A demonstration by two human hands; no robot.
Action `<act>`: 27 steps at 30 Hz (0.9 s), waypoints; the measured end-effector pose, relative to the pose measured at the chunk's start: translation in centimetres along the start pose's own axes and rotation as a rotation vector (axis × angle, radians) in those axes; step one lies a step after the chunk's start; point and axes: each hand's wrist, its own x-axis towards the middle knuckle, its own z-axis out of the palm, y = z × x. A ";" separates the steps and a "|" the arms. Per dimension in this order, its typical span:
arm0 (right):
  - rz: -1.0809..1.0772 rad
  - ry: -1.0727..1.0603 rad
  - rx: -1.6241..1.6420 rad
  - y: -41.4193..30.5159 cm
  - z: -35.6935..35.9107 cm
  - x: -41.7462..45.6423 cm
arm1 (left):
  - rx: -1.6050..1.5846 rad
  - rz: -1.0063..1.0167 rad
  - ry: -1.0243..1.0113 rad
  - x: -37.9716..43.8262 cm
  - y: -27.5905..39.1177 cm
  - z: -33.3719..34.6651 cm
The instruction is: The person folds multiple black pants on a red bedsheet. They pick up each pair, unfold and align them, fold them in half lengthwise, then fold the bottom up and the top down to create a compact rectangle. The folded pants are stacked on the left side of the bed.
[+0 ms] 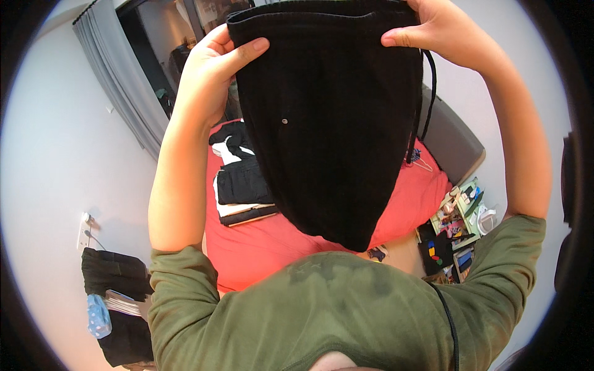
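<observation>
A black cloth garment [325, 120] with a stitched waistband hangs spread out between my raised hands. My left hand [222, 58] pinches the waistband's left corner, thumb on the near side. At the right corner my right hand [422, 32] grips the band, its thumb also in front. A black drawstring [432, 92] dangles beside the garment's right edge. A small pale round spot shows on the cloth. Behind it, a stack of folded dark and white clothes [243, 185] lies on a bed with a red sheet [260, 250]. What the garment's far side looks like is hidden.
A grey headboard [452, 134] stands at the right, with a white hanger [421, 162] near it. A cluttered pale green shelf [464, 208] is beside the bed. Dark clothes [116, 273] hang low at the left, below a wall socket [84, 234]. A grey curtain [120, 74] borders the glass door.
</observation>
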 end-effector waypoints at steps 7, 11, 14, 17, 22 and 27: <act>-0.176 0.274 -0.300 1.4 4.1 -4.0 | 0.249 0.184 -0.002 -2.0 -0.9 1.5; -0.379 -0.159 0.158 1.0 5.5 -10.9 | 0.584 0.227 -0.554 -10.5 2.2 0.2; -0.475 -0.344 0.246 0.1 6.6 -14.4 | 0.306 0.113 -0.922 -13.7 1.0 2.3; -0.269 -0.608 0.064 0.7 6.3 -13.5 | 0.242 0.062 -0.759 -12.2 -3.6 3.0; -0.246 -0.147 0.022 14.0 12.9 -9.3 | 0.322 -0.554 -0.118 -6.7 -11.1 4.9; -0.105 0.035 -0.092 29.0 16.3 1.2 | 0.295 -0.525 -0.044 8.0 -24.1 4.7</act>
